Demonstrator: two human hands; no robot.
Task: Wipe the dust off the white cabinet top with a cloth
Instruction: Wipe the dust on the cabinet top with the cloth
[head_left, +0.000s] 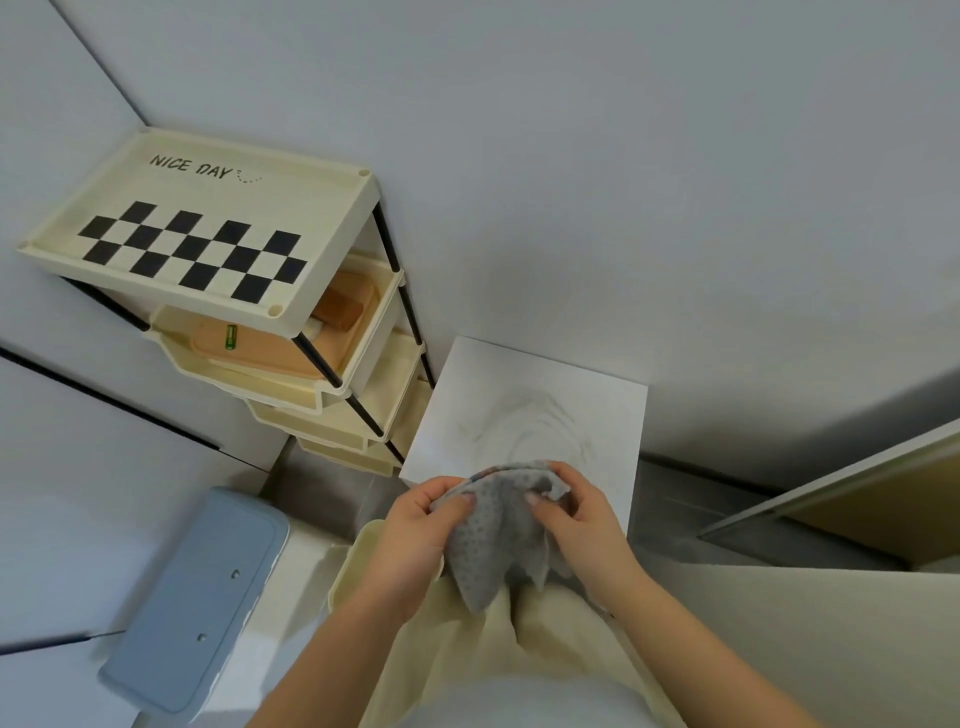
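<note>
Both forearms reach fwd from bottom edge, wrists bent inward. Left hand (415, 525) & right hand (576, 519) each pinch the grey dotted cloth (498, 540) w/ thumb + fingers curled, bunched btwn them, hanging above lap. Just beyond: white cabinet top (524, 405), faint swirl marks. Cream shelf rack (208, 228) further left

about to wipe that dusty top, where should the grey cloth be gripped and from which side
Grip the grey cloth at its bunched upper edge, from above, where the left hand and right hand pinch it. Its lower half hangs loose, free to press flat on the white cabinet top.
</note>
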